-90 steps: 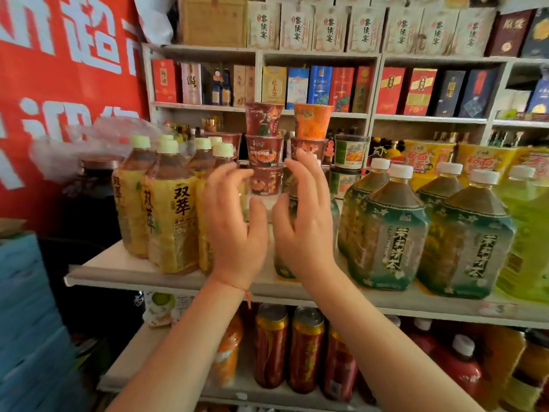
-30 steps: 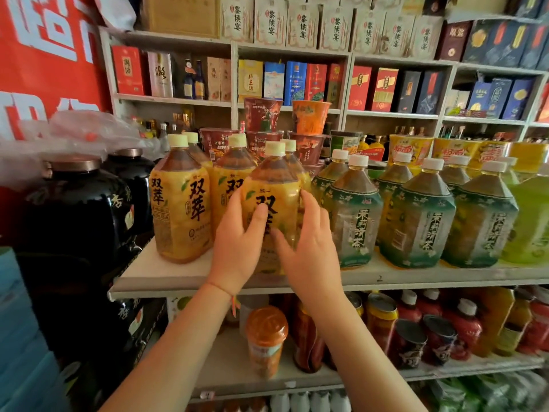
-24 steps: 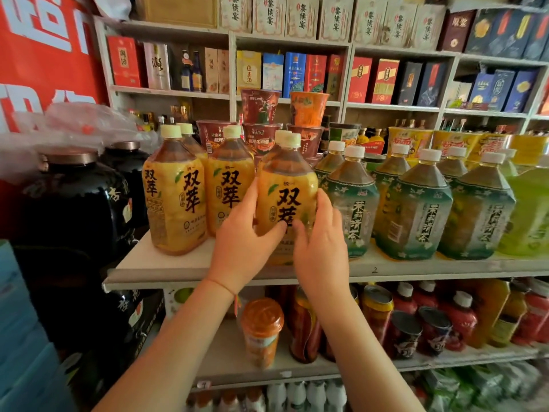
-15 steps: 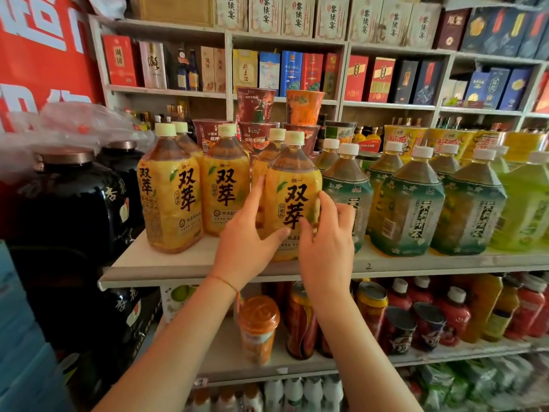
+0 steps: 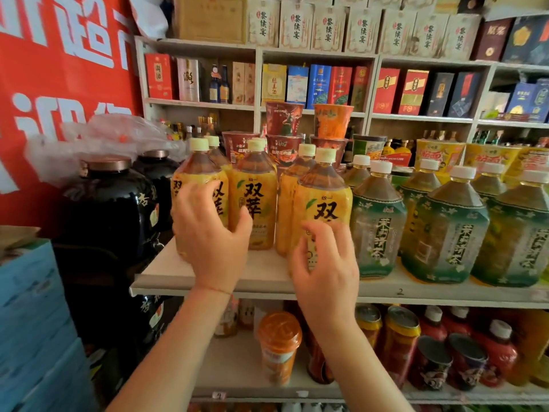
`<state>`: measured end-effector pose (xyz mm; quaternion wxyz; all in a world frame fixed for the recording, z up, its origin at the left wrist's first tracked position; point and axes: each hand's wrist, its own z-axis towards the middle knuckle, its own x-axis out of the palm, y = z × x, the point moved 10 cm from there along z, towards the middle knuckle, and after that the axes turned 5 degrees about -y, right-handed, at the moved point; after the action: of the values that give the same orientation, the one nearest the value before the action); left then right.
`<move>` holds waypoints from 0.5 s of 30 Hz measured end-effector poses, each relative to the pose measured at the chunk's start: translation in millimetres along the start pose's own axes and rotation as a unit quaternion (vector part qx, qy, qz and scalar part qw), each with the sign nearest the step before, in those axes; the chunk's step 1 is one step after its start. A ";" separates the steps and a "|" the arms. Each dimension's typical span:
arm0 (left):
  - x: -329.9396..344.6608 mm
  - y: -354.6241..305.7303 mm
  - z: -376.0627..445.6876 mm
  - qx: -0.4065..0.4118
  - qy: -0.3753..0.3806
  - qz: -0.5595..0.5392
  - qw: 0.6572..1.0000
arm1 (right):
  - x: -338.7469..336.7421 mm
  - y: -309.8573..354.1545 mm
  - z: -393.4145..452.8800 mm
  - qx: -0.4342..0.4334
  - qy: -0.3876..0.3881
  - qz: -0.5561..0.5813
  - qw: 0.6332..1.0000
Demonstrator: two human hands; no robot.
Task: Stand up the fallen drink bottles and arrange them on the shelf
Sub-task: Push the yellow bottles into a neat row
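My left hand (image 5: 209,236) curls round the front of the leftmost yellow tea bottle (image 5: 196,200), which stands upright at the left end of the white shelf (image 5: 267,281), close to its open side edge. My right hand (image 5: 325,269) is spread with loosely bent fingers in front of the nearest yellow bottle (image 5: 322,209); whether the fingertips touch its label I cannot tell. That bottle stands upright near the shelf's front lip, just beside the green tea bottles (image 5: 378,224) on its right. Between my hands a bare strip of shelf board shows, and a third yellow bottle (image 5: 254,200) stands upright behind it, with more yellow bottles further back. A small gap opens between the third bottle and the pair on the right. The shelf front carries a small "2". The yellow labels read 双萃 in large dark characters, with 统一 small above them. To the left of the shelf stand black glazed jars (image 5: 113,209) with copper-coloured lids, below a red banner (image 5: 59,69) with white characters. Behind the bottles instant noodle cups (image 5: 285,120) are stacked, and boxed liquor fills the upper shelves; the pale boxes (image 5: 297,23) on top bear vertical writing. On the lower shelf stand an orange-lidded cup (image 5: 279,343), cans and red bottles.
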<state>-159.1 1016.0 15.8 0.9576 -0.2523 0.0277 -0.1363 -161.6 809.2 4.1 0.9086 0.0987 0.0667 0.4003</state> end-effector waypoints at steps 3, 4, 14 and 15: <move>0.8 51.0 23.2 -0.078 0.047 0.052 0.994 | 39.6 25.2 -14.0 0.002 0.086 0.026 0.996; 5.6 66.3 28.8 -0.105 0.082 0.045 0.990 | 53.4 30.6 -18.6 0.011 0.114 0.027 0.993; 27.1 142.4 54.2 -0.170 0.292 -0.215 0.916 | 148.6 19.5 3.8 0.161 0.180 -0.148 0.959; 27.9 145.8 53.9 -0.185 0.311 -0.260 0.895 | 154.8 19.4 11.1 0.156 0.175 -0.174 0.956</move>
<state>-89.7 1155.8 -8.4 0.7665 -0.3674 0.2826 -0.4445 -69.5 935.3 12.9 0.9115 0.1548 0.3027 0.2315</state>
